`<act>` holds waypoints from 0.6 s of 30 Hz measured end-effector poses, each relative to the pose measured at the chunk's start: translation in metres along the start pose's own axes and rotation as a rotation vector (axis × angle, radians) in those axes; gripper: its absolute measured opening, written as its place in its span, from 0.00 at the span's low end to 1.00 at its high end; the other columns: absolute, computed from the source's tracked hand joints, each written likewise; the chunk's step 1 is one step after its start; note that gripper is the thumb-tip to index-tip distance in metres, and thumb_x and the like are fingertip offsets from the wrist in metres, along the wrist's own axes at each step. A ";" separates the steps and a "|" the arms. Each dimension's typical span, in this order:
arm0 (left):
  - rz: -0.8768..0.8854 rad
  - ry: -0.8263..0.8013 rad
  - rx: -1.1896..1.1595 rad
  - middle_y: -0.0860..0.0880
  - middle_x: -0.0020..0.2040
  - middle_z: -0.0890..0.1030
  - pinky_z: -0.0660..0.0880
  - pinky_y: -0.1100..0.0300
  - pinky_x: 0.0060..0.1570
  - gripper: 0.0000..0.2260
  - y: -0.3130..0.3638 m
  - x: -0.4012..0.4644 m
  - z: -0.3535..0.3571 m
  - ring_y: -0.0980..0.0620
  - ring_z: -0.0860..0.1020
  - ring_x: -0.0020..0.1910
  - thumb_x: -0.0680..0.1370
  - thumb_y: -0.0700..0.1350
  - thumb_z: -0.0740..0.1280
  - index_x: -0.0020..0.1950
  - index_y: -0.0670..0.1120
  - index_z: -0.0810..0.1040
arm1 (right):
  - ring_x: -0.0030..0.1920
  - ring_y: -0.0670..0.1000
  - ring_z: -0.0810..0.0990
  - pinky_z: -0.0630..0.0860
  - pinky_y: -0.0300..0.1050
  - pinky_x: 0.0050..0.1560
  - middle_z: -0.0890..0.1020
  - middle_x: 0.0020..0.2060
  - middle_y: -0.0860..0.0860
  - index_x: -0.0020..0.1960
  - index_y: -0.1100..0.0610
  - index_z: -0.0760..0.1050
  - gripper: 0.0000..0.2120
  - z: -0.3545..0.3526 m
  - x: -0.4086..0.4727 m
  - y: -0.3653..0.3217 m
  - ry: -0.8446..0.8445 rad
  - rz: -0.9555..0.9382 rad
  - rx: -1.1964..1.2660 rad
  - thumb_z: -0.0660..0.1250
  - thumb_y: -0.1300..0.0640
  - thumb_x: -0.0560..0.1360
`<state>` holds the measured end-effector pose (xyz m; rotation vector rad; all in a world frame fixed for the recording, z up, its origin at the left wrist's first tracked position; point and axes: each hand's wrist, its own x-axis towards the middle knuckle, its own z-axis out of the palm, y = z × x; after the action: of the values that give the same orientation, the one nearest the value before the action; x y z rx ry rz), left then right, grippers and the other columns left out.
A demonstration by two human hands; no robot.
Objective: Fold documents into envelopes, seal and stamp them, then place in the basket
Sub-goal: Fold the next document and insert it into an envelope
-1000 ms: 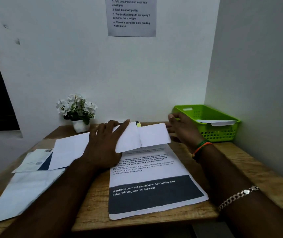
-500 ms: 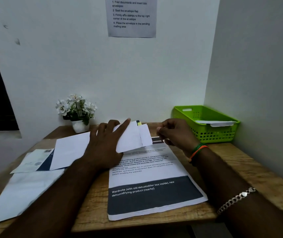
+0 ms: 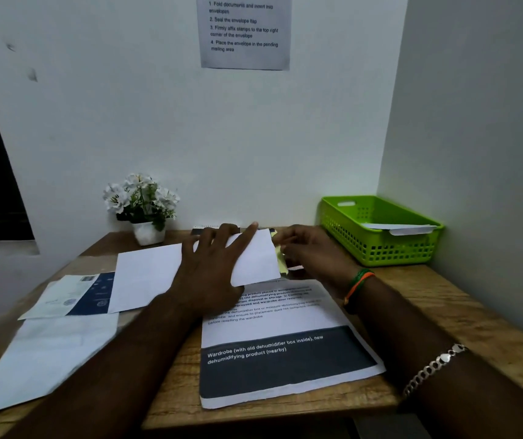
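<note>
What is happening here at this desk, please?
A person is preparing mail at a wooden desk. The left hand presses flat on a white envelope, while the right hand works at its right end, beside something small and yellow. A printed document lies unfolded in front. The green basket already holds one envelope.

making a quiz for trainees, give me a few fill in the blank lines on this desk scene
1. The left hand presses flat on a white ____.
2. The basket at the desk's right rear is ____ in colour.
3. The potted flowers have ____ petals.
4. The right hand wears an orange and green band on its ____.

Missing words: envelope; green; white; wrist
</note>
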<state>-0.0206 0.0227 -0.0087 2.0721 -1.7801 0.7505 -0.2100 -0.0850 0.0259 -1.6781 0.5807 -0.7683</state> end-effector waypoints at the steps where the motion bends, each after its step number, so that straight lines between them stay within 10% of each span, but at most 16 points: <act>1: -0.003 -0.005 -0.007 0.54 0.74 0.62 0.58 0.44 0.68 0.53 0.000 0.000 0.000 0.47 0.64 0.70 0.64 0.60 0.69 0.82 0.63 0.41 | 0.33 0.49 0.79 0.78 0.43 0.33 0.82 0.38 0.52 0.53 0.55 0.77 0.10 -0.002 0.001 -0.002 0.057 0.027 0.082 0.62 0.66 0.77; 18: 0.023 0.079 0.023 0.52 0.74 0.62 0.59 0.42 0.68 0.55 0.007 0.003 -0.005 0.45 0.65 0.69 0.62 0.61 0.69 0.84 0.57 0.44 | 0.36 0.48 0.83 0.83 0.48 0.42 0.84 0.42 0.52 0.55 0.52 0.82 0.09 -0.006 0.002 0.001 -0.146 0.266 0.333 0.64 0.51 0.82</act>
<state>-0.0284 0.0219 -0.0037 2.0104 -1.7629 0.8513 -0.2129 -0.0906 0.0261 -1.3058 0.5280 -0.5126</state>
